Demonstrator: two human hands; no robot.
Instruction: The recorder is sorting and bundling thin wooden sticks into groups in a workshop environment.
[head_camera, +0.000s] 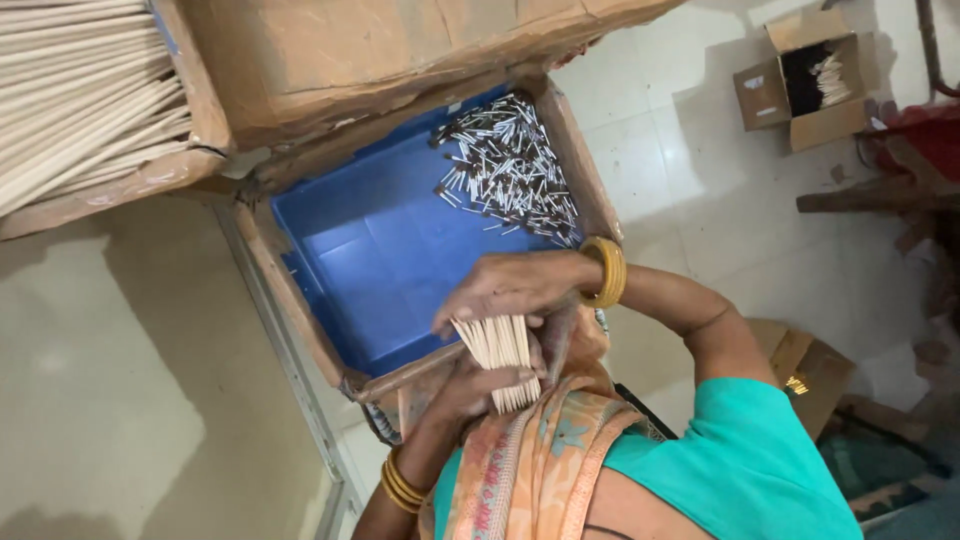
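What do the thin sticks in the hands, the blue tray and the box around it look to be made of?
Sticks: probably pale wood or bamboo, matte cream, slim and straight. Tray: likely plastic, smooth bright blue with a slight sheen and moulded squares in its floor. Box: cardboard, dull brown, with worn, frayed edges. The left hand and right hand both grip the bundle.

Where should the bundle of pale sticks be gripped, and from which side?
Probably around its middle: the bundle of pale sticks is loose, so an encircling grasp keeps it together. The left hand wraps it from below; the right hand caps its upper end.
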